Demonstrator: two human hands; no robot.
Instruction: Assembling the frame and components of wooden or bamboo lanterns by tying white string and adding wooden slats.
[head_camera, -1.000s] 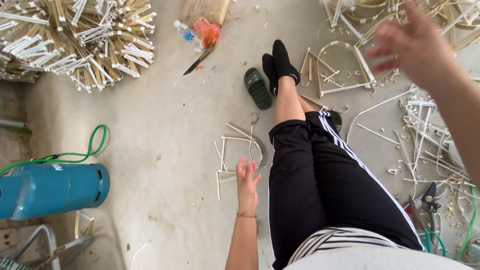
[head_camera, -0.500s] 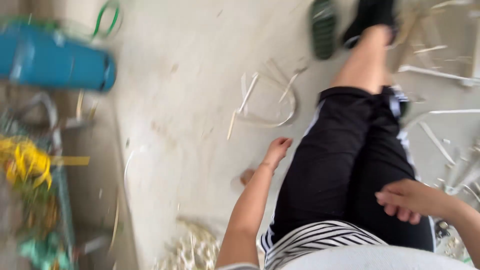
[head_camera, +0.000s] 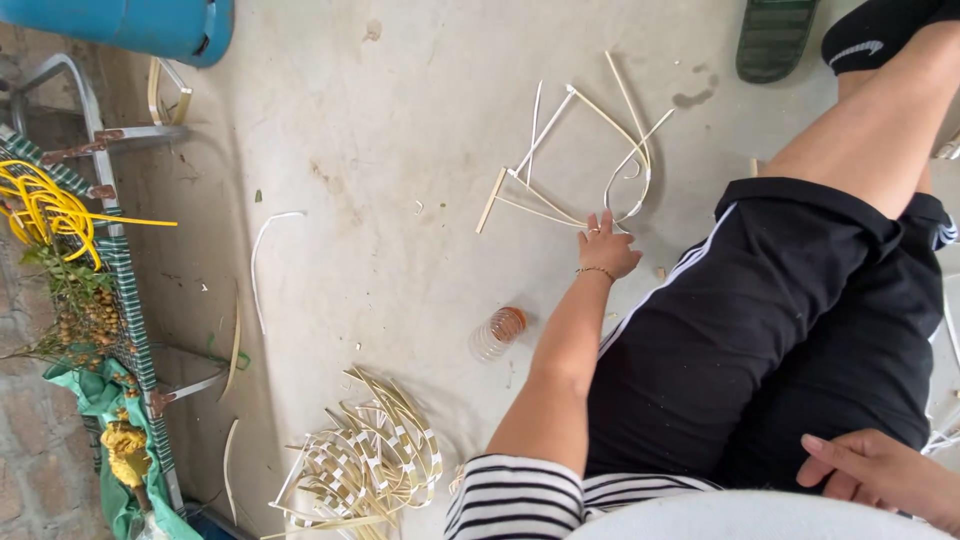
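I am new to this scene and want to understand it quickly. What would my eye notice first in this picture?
First, the left hand reaching to the concrete floor, fingers touching a bent cane frame at top centre. Next, the black trousers with white stripes filling the right side, the right hand resting on them. Then the pile of curved cane strips at the bottom and the blue gas cylinder top left.

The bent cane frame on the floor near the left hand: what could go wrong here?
The left hand rests at the edge of the bent cane frame, whose loose stick ends point outward; they might prick the fingers or snag the bracelet. A small clear plastic bottle lies beside the forearm and could be knocked and roll. The right hand rests on the thigh, so the light frame may slide if pulled.
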